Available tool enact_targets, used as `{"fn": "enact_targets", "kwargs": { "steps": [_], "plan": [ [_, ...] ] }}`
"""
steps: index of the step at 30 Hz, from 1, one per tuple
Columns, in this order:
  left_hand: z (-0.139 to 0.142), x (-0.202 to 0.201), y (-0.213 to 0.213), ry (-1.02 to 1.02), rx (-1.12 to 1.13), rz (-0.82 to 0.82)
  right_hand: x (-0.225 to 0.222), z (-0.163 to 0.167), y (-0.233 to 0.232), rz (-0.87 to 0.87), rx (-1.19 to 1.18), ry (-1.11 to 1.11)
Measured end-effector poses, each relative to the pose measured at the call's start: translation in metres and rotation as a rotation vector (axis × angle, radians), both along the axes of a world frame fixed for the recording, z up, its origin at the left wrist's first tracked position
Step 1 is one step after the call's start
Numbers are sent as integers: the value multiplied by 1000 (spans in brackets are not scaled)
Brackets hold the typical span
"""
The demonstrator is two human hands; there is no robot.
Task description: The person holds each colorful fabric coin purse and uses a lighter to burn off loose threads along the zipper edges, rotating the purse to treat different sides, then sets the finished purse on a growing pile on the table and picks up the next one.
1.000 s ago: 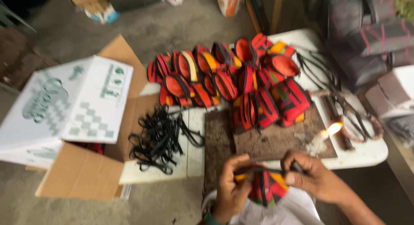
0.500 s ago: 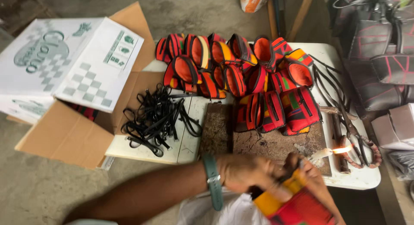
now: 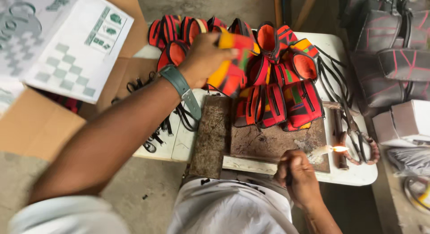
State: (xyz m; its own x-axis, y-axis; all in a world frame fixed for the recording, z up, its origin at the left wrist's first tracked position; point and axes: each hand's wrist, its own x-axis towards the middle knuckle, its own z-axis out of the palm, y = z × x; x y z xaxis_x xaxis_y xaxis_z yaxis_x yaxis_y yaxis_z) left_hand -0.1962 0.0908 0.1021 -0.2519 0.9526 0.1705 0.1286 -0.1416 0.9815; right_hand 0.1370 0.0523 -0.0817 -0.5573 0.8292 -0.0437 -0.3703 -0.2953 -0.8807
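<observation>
My left hand (image 3: 204,59) is stretched out over the table, gripping a red, orange and green patterned pouch (image 3: 230,66) above the pile of similar pouches (image 3: 277,77). A green watch sits on that wrist. My right hand (image 3: 299,173) rests at the near table edge, closed around a thin dark tool, close to a small lit flame (image 3: 338,149). Under the pouches lie two worn brown boards (image 3: 215,135).
A bundle of black straps (image 3: 156,131) lies left of the boards. Scissors with wrapped handles (image 3: 358,140) lie at the right. An open cardboard box (image 3: 40,122) with a white printed box (image 3: 67,41) on it stands left. Grey bags (image 3: 394,50) are stacked right.
My left hand has carried the patterned pouch from near my lap up and forward over the pile. My right hand has let go of the pouch and stayed by the flame.
</observation>
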Motion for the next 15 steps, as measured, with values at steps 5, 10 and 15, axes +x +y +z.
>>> {"fn": "enact_targets", "kwargs": {
  "steps": [5,10,15],
  "plan": [
    [-18,-26,32,232,-289,343,-16,0,-8,51,92,-432],
    [-32,-23,24,468,-97,381,-41,30,10,-231,696,-784],
    [-40,-26,-6,584,-87,517,-86,66,55,-163,928,-1143]
  ]
}}
